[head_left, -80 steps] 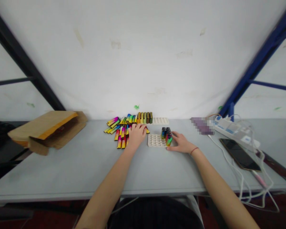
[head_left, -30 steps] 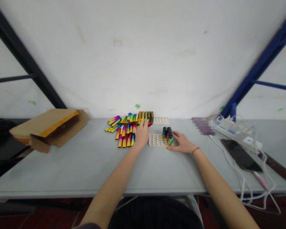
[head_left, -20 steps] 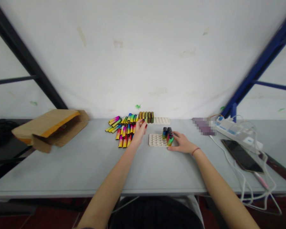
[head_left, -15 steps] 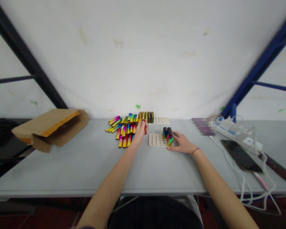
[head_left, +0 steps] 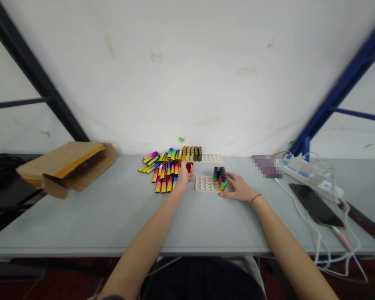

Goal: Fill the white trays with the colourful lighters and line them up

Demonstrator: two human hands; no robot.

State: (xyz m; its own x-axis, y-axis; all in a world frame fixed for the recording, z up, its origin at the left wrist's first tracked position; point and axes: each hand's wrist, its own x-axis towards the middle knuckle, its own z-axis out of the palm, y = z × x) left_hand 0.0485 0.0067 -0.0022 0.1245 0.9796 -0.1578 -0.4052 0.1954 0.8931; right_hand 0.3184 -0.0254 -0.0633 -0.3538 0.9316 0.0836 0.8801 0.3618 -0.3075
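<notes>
My left hand (head_left: 183, 178) is closed, thumb upward, around a small shiny red lighter-like piece (head_left: 189, 166), left of and slightly above the white tray (head_left: 201, 184). The tray has rows of round holes. Several dark-topped colourful pieces (head_left: 220, 175) stand upright in its right part. My right hand (head_left: 241, 190) rests at the tray's right end, thumb and fingers spread around that corner, without a visible hold on any piece. Beside my left hand lies a pile of shiny rainbow-coloured pieces (head_left: 164, 171), partly hidden by the hand.
Behind, a group of upright golden pieces (head_left: 192, 153) stands next to a second white tray (head_left: 212, 158) by the wall. An open brown paper bag (head_left: 68, 164) lies at the left. At the right are a phone (head_left: 317, 206), a power strip (head_left: 312, 175) and tangled white cables (head_left: 319, 246).
My left hand has shifted slightly, its thumb turned more upright, and more of the red piece shows. My right hand and the tray have stayed put.
</notes>
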